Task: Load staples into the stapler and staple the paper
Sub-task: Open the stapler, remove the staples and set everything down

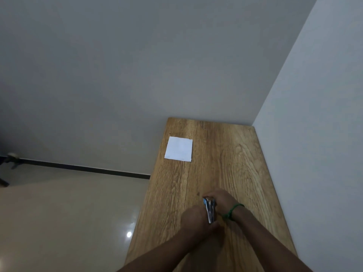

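A small blue and silver stapler sits between my two hands over the near part of the wooden table. My left hand grips its near end from the left. My right hand, with a green band at the wrist, curls over its far end from the right. The stapler looks spread open, its metal parts showing. A white square of paper lies flat at the table's far left corner, well away from both hands. No loose staples can be made out.
The table stands in a corner, with a wall along its right side and another at its far end. Its left edge drops to a shiny tiled floor. A dark stand leg shows at the far left.
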